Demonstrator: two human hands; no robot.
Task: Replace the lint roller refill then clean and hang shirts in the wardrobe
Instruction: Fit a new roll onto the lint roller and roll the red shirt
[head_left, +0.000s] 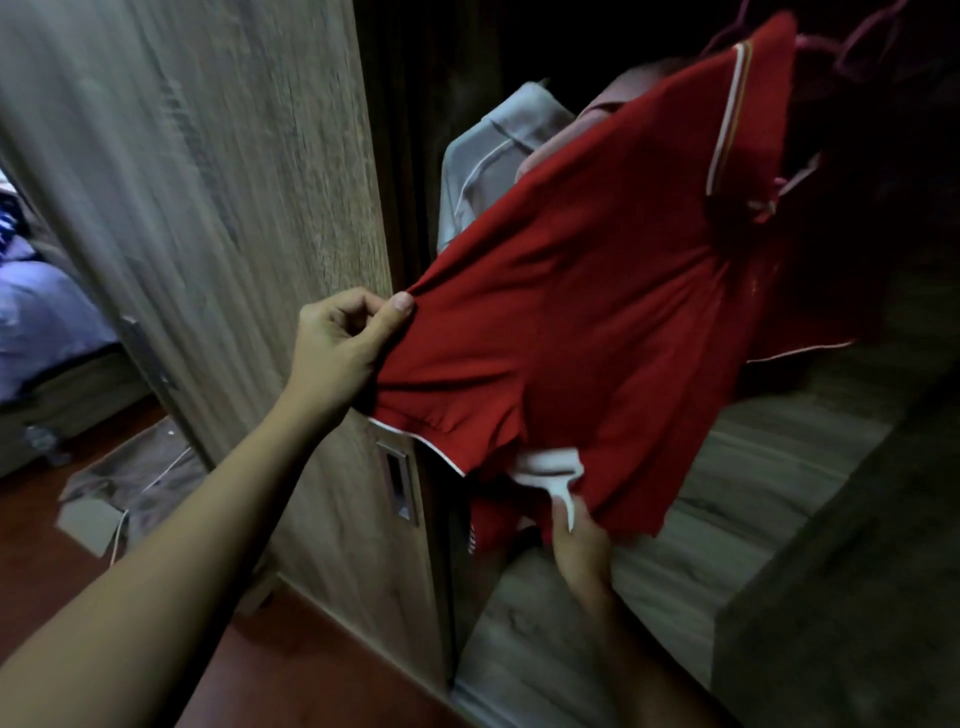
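Since the head view is all we're getting, I'm going off that: the left hand (343, 338) is pinching the side of the red shirt (571, 322) between thumb and curled fingers, pulling the fabric taut toward the wardrobe door (234, 208). The shirt's collar end is hanging up at the top right inside the dark wardrobe, on what looks like a pinkish hanger (857, 47), just in front of a grey shirt (488, 156). The right hand (579, 545) is sitting just under the hem, wrapping round the white handle of what I'm taking to be the lint roller (550, 470). Its head is tucking up behind the cloth, so I can't tell how much of it is touching. I'm reading this as the cleaning step, with the shirt already on its hanger and getting rolled in place. The next move is probably calling for the left hand to be holding that tension while the roller is running along the stretched panel, otherwise the fabric is just going to bunch up and drag. As for brands or writing, I'm not reading anything. There's a small pale mark on the chest, but it's blurring out too much to tell what it is.
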